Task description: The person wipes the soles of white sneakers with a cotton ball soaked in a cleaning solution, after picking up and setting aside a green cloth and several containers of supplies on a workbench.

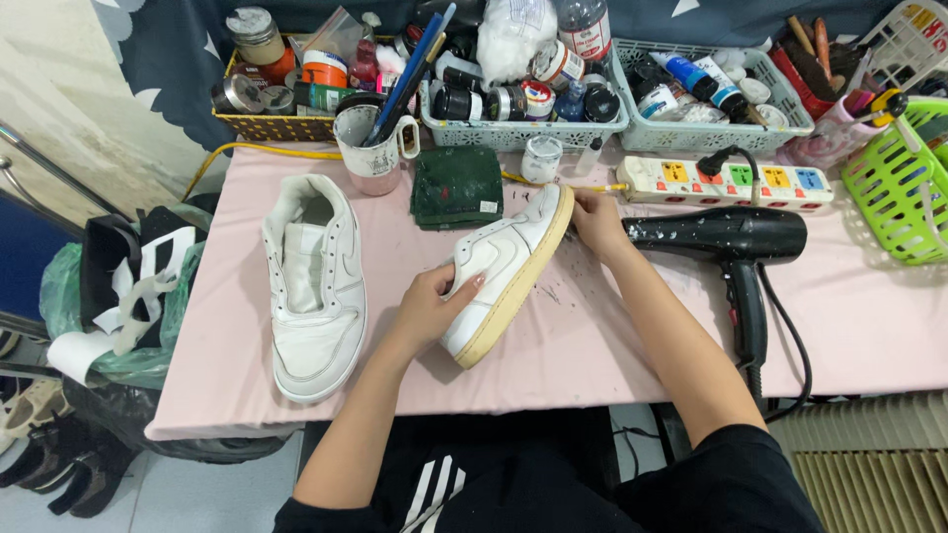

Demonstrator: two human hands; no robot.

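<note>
A white sneaker (509, 266) with a yellowed sole lies tilted on its side on the pink table (612, 345). My left hand (434, 301) grips its side near the heel end. At the toe end, my right hand (597, 219) holds a thin brush with a yellow handle (602, 187) against the sole edge. A second white sneaker (314, 281), without laces, rests upright on the table to the left, apart from both hands.
A black hair dryer (736, 242) lies right of my right hand, its cord trailing off the table. Behind are a power strip (736, 180), a dark green cloth (456, 186), a mug of brushes (373, 148), baskets of paint jars (523, 99) and a green basket (899, 188).
</note>
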